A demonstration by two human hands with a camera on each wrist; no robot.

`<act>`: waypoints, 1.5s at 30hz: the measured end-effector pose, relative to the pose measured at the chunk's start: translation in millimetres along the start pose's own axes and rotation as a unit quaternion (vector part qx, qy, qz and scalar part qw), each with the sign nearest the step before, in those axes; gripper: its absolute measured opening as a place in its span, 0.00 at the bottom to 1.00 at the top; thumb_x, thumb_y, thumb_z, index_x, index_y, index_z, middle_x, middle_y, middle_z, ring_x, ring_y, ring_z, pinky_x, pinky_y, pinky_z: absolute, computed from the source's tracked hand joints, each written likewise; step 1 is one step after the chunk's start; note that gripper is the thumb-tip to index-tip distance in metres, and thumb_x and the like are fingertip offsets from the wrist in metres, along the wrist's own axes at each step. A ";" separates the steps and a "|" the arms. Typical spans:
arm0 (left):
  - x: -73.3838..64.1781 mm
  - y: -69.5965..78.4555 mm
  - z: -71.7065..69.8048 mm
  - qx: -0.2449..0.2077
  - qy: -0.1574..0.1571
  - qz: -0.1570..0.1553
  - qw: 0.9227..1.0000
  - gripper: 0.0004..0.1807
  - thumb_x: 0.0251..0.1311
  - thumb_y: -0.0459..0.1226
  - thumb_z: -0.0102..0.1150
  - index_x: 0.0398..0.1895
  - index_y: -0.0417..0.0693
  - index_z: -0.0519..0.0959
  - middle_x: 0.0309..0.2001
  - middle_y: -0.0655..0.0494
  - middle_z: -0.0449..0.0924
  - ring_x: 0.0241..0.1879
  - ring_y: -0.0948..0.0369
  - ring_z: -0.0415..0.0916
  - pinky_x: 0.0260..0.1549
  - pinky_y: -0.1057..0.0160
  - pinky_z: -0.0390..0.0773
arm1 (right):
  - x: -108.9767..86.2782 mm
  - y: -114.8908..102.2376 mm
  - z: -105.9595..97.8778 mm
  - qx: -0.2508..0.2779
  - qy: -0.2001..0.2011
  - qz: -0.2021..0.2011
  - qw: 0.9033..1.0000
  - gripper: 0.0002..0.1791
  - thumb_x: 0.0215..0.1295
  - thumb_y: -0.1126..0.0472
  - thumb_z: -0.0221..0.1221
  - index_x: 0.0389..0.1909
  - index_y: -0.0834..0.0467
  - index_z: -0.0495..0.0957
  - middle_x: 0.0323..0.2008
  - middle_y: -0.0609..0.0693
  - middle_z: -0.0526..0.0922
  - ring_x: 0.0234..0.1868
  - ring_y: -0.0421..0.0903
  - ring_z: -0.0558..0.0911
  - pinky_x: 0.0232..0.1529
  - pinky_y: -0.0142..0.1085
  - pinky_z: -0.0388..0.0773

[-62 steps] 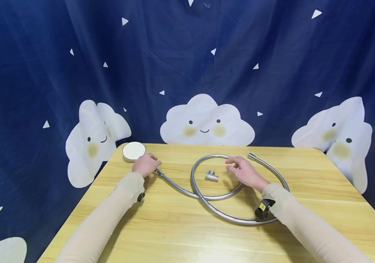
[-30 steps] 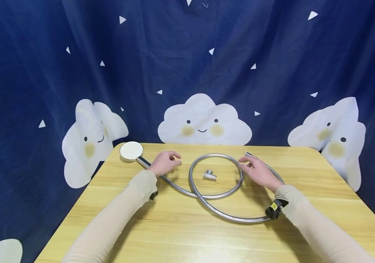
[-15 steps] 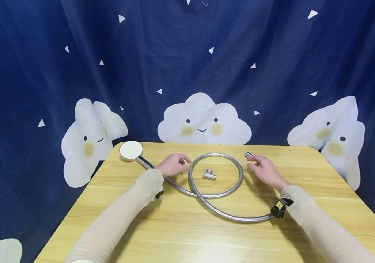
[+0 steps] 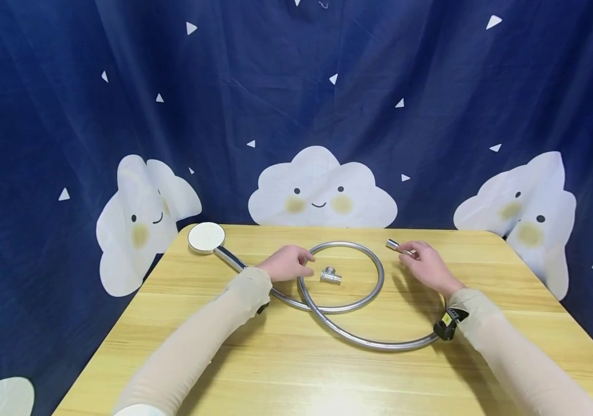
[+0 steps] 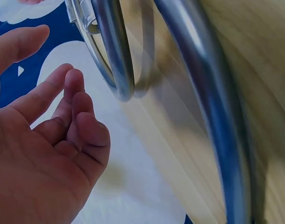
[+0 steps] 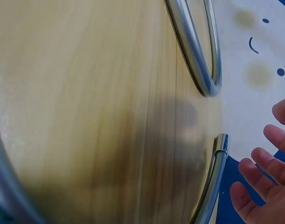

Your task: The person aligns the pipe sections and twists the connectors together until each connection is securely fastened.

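Hose (image 4: 395, 346) lies near loosely bent, empty left hand (image 4: 287, 264) and right hand (image 4: 430, 270). Only the head view shows the shower head (image 4: 207, 237).

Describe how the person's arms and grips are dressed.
The left sleeve and right sleeve are long and cream. A black device with a yellow patch sits by the right sleeve's end; a small black piece shows under the left's. The left grip and right grip are ungloved.

Dark blue fabric backdrop (image 4: 275, 86) with vertical folds, scattered small white triangles (image 4: 333, 79), smiling central cloud (image 4: 322, 173) with yellowish cheeks, creased clouds (image 4: 119, 254) to either side, pale wood-grained table (image 4: 255, 370) with rounded far corners, bright glare (image 4: 335, 407) on its near part.
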State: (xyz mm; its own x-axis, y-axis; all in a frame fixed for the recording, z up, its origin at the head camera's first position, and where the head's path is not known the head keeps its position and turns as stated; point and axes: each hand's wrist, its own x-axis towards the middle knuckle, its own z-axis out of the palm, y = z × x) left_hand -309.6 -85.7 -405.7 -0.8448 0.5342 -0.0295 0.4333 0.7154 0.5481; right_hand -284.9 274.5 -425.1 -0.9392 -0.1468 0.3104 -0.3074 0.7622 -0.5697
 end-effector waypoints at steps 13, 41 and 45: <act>9.0 15.4 11.3 0.084 -0.021 -0.023 0.996 0.24 0.50 0.47 0.63 0.52 0.52 0.78 0.32 0.63 0.75 0.34 0.63 0.71 0.36 0.65 0.71 | 0.7 3.7 -2.5 -0.009 -0.003 0.010 1.000 0.17 0.65 0.55 0.52 0.47 0.63 0.76 0.42 0.61 0.75 0.36 0.51 0.71 0.35 0.39 0.66; 37.3 15.3 34.7 0.143 -0.013 -0.027 0.989 0.28 0.42 0.50 0.70 0.51 0.62 0.78 0.49 0.59 0.77 0.51 0.60 0.70 0.50 0.59 0.70 | -0.9 10.6 -5.9 -0.018 -0.001 0.026 0.999 0.16 0.65 0.57 0.53 0.48 0.63 0.76 0.47 0.62 0.74 0.41 0.54 0.74 0.41 0.43 0.68; 39.3 16.3 36.1 0.137 -0.014 -0.029 0.990 0.25 0.40 0.49 0.71 0.48 0.63 0.79 0.49 0.60 0.77 0.48 0.62 0.70 0.48 0.60 0.71 | -1.2 11.8 -7.1 -0.015 0.002 0.027 1.000 0.16 0.65 0.57 0.53 0.48 0.63 0.76 0.48 0.63 0.74 0.42 0.55 0.75 0.41 0.44 0.68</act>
State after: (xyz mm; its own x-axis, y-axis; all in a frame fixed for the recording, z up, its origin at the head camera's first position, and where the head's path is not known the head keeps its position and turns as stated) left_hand -324.4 -36.8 -428.1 -0.8632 0.4985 -0.0802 0.4565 0.8383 0.2980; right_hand -286.2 288.2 -426.8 -0.9541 -0.1023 0.2816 -0.2504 0.7882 -0.5621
